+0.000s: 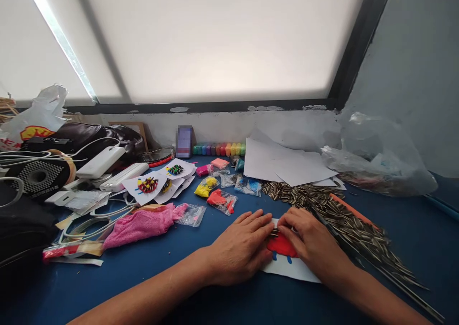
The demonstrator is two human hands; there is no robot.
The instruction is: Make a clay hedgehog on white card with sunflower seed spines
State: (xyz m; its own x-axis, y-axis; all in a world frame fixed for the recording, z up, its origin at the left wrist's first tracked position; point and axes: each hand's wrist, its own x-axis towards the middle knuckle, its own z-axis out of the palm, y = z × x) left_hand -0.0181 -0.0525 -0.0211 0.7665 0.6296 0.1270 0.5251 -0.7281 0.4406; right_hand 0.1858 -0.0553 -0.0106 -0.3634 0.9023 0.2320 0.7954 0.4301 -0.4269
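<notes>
Blue tabletop: fills much of the lower frame
Sheet with red shape: lower right of centre
Striped seeds: heaped, right
Small coloured packets: scattered near centre
Pink cloth: bunched, left of centre
White sheets: right of centre, above the seeds

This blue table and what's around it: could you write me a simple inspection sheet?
Surface: blue table, crowded at the back and left.
Job's things: red shape on a white sheet; striped seeds heaped to the right.
Clutter: pink cloth, clear plastic bag, upright phone.
Hands: left hand flattened, fingers at the sheet's left side; right hand bent over the red shape, fingertip contents unclear.
Cables: white cables loosely looped at left.
Surroundings: pale window blinds behind, grey wall at right.
</notes>
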